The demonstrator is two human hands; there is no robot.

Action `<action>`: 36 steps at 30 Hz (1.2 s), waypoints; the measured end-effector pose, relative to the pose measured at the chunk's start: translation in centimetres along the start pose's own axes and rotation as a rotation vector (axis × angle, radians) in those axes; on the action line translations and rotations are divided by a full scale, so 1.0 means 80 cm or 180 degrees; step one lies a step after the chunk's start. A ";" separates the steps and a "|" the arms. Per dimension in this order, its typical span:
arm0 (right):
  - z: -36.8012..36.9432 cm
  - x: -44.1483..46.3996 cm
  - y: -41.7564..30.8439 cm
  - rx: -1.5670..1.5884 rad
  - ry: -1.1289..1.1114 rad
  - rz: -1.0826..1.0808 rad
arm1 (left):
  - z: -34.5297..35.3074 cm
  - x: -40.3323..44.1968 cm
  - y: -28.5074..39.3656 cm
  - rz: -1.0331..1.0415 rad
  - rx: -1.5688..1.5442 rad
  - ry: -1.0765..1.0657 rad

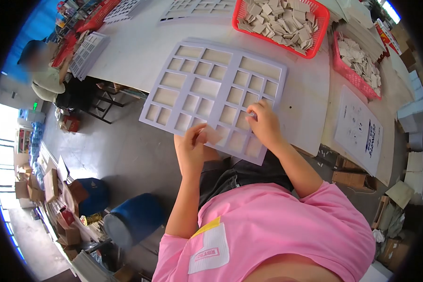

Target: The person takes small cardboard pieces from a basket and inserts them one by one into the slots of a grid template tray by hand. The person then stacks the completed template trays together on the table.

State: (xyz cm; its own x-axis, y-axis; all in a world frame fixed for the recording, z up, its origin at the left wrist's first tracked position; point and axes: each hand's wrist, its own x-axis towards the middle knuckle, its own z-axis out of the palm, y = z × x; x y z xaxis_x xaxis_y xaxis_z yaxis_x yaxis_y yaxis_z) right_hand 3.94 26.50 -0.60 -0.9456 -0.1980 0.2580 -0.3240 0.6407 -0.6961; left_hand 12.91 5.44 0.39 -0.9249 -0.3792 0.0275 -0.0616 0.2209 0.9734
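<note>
A white multi-window frame panel (208,105) lies on the table in front of me, its near edge reaching over my lap. Beige pieces fill its rectangular openings, and more panels seem stacked beneath it. Between the fingertips of my left hand (191,144) is a small pale square piece (213,136), held over the panel's near edge and somewhat blurred. My right hand (265,123) rests at the panel's right side with thumb and fingers pinched together near a small opening. Whatever those fingers may hold is hidden.
A red basket (323,34) full of beige pieces stands at the back; a pink basket (357,83) of similar pieces sits to its right. A printed sheet (357,129) lies at right. More panels (85,55) are near a seated person (47,77). Blue barrels (141,217) stand on the floor.
</note>
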 end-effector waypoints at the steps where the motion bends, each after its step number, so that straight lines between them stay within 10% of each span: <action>1: -0.006 0.002 0.001 0.0297 -0.0062 0.0104 | 0.004 0.008 -0.006 0.0190 0.0179 -0.0260; 14: -0.102 -0.002 0.111 0.1305 0.0579 0.1307 | 0.006 0.071 -0.008 0.1697 0.1654 -0.2017; 22: -0.106 0.066 0.163 0.1477 0.0846 0.1468 | 0.008 0.047 0.006 0.1555 0.1770 -0.1444; 36: -0.122 0.288 0.300 -0.2209 0.0745 0.0175 | 0.012 0.022 0.017 0.0820 0.1408 -0.0512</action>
State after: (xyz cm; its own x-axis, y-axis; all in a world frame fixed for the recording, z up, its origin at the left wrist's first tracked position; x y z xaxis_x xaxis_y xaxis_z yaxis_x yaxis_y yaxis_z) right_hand -25.37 44.53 -4.85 -0.9042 -0.0383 0.4253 -0.1110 0.9828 -0.1476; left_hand 10.85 5.93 1.55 -0.9746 -0.1281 0.1838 0.0548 0.6593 0.7499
